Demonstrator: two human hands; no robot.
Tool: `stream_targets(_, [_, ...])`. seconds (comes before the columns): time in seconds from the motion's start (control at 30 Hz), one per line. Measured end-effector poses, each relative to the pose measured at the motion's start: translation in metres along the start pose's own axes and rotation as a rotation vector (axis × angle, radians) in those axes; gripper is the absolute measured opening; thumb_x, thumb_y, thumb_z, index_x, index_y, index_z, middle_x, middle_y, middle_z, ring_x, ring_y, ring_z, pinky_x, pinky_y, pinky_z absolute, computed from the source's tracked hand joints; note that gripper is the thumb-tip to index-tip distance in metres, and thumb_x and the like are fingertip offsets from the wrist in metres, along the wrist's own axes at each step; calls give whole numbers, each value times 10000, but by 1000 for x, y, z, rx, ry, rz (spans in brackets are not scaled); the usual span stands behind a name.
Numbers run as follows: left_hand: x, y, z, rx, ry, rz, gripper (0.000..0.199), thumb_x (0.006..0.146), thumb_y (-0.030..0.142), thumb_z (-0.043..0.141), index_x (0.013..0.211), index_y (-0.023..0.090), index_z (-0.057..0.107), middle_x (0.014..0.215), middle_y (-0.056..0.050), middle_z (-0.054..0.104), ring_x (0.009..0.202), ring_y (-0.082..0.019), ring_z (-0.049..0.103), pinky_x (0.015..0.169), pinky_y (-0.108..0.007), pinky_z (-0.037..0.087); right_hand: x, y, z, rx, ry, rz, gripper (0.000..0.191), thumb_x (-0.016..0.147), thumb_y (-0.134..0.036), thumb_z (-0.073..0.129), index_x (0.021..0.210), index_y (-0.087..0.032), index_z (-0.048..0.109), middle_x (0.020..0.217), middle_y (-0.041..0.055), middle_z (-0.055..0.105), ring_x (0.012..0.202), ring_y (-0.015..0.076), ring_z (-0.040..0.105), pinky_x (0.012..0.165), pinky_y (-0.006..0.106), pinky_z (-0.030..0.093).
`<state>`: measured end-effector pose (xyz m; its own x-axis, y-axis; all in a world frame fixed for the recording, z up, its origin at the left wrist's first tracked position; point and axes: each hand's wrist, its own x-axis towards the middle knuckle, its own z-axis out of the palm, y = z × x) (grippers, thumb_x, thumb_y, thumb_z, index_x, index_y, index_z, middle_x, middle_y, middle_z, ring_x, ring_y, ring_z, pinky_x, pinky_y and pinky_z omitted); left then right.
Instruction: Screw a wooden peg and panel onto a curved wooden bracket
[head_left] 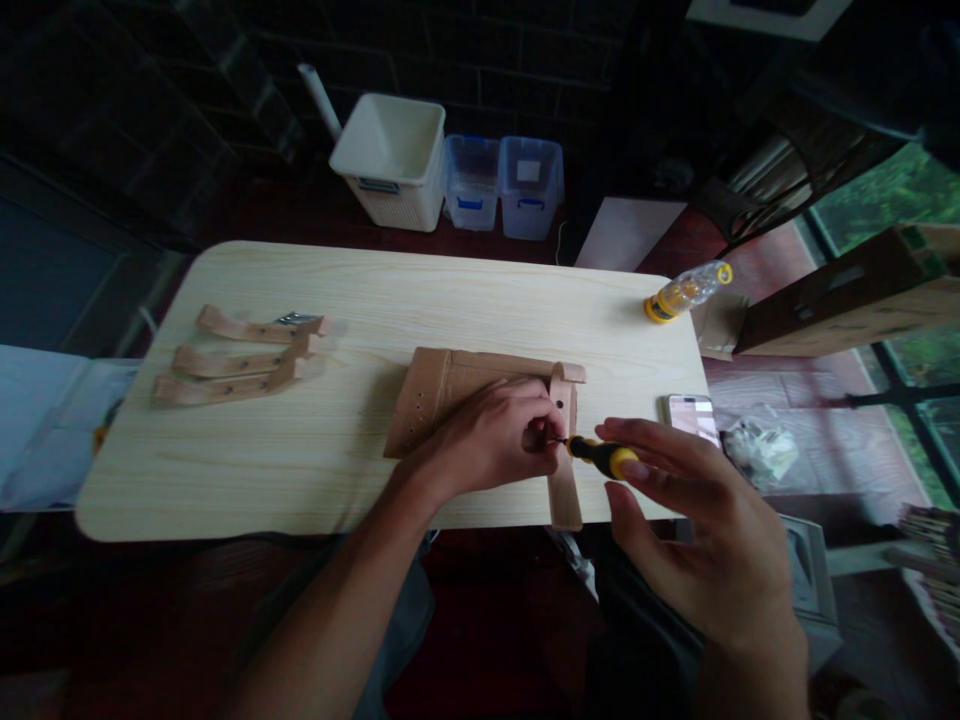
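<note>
A yellow-and-black screwdriver (600, 456) points left, its tip at the fingertips of my left hand (502, 430). Those fingertips are pinched together over a curved wooden piece (564, 495); what is between them is hidden. My right hand (705, 520) has its fingers around the handle's end, with the thumb held a little away. The wooden piece stands across the right end of a brown cardboard box (431, 385), and a dark hole or screw shows in its upper part. My left wrist and palm lie over the box.
Several curved wooden pieces (240, 385) with dark holes lie at the table's left, beside small metal parts (294, 318). A bottle (686, 292) and a phone (691, 415) are at the right side of the table (360, 290). Bins (397, 190) stand on the floor behind.
</note>
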<state>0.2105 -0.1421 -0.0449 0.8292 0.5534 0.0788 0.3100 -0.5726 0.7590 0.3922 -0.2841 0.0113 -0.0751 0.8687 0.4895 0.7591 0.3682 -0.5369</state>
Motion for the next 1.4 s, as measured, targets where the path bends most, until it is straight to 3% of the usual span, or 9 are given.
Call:
stream_targets(0.27, [0, 1, 0, -7, -8, -12, 114, 830, 174, 679, 912, 219, 744, 922, -24, 680, 868, -189, 623, 822, -335, 494, 1, 4, -1, -14, 39, -12, 357, 897, -65, 744, 1187, -247, 642, 1179, 68, 745, 1039, 180, 779, 791, 273, 671])
stream_targets(0.47, [-1, -1, 0, 2, 0, -2, 131, 818, 165, 687, 918, 225, 746, 929, -23, 684, 893, -196, 623, 831, -331, 494, 2, 2, 0, 13, 21, 1, 411, 876, -24, 729, 1209, -241, 624, 1255, 84, 741, 1121, 203, 768, 848, 307, 676])
stream_targets(0.7, [0, -2, 1, -1, -8, -4, 120, 825, 171, 680, 914, 220, 743, 933, -22, 683, 889, -192, 622, 835, -330, 491, 1, 5, 2, 10, 59, -21, 380, 880, -42, 741, 1182, -248, 638, 1176, 65, 751, 1048, 193, 778, 804, 302, 679])
stream_targets(0.9, [0, -1, 0, -5, -12, -6, 125, 821, 166, 689, 921, 216, 746, 944, -20, 690, 891, -190, 626, 827, -329, 484, 1, 4, -1, 45, 23, -7, 415, 868, -8, 724, 1199, -231, 615, 1263, 92, 725, 1156, 212, 751, 877, 329, 669])
stream_targets(1.07, [-1, 0, -1, -4, -4, -15, 131, 814, 157, 696, 916, 219, 749, 942, -20, 690, 884, -189, 626, 809, -323, 480, 0, 6, 0, 40, 57, -30, 394, 855, -12, 750, 1167, -223, 633, 1184, 77, 737, 1082, 190, 761, 845, 305, 662])
stream_targets(1.27, [-1, -1, 0, -14, -7, -14, 134, 819, 162, 707, 932, 219, 753, 943, -23, 680, 893, -192, 621, 804, -318, 486, 0, 4, 1, 61, 24, -8, 418, 867, -4, 718, 1203, -228, 610, 1288, 92, 717, 1170, 202, 741, 886, 321, 656])
stream_targets(1.4, [-1, -1, -1, -27, -9, -12, 133, 842, 150, 700, 945, 211, 759, 964, -30, 679, 914, -191, 624, 807, -312, 484, -2, 8, 2, 50, 51, -5, 398, 867, -27, 740, 1184, -234, 620, 1211, 61, 741, 1094, 180, 764, 851, 287, 648])
